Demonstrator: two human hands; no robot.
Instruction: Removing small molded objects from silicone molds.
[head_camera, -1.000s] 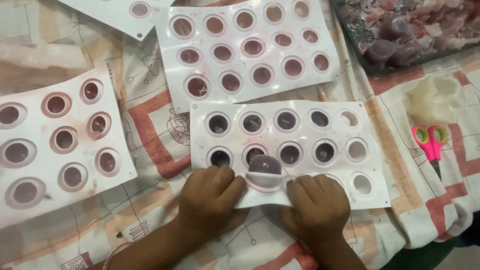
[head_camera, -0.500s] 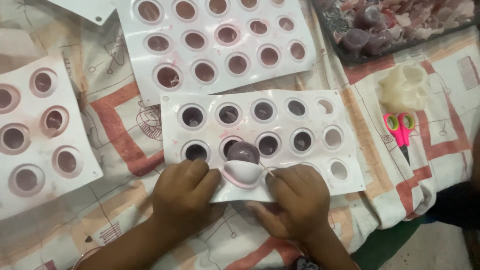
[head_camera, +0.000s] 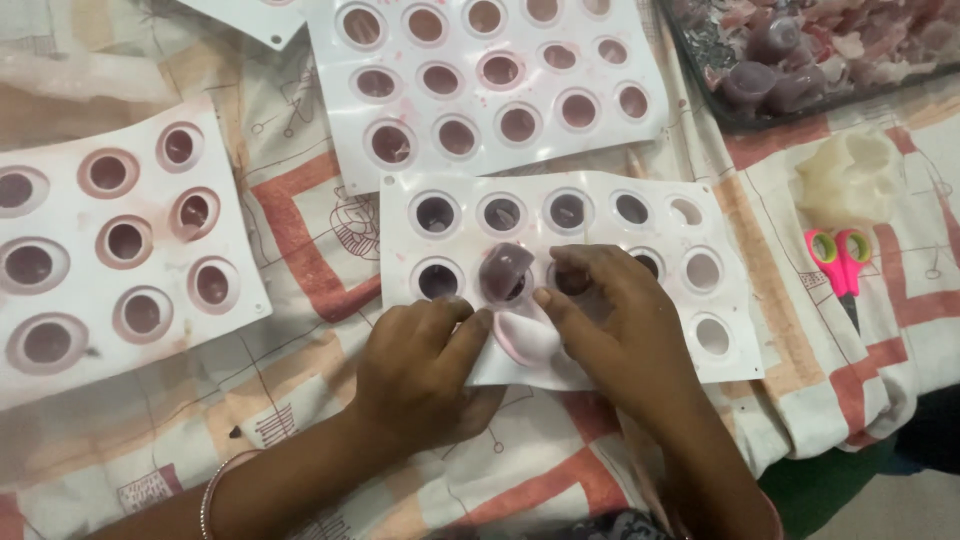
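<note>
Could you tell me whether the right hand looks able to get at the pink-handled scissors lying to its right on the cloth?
Probably yes: the scissors lie uncovered on the cloth, with only bare cloth between them and the right hand, though that hand is pressing on the white mould.

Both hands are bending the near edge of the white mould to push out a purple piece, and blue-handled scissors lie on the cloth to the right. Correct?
Not quite: the scissors have pink handles, not blue, as the head view shows. The rest holds: left hand and right hand bend the near edge of the white mould, with a purple piece popping out.
</note>
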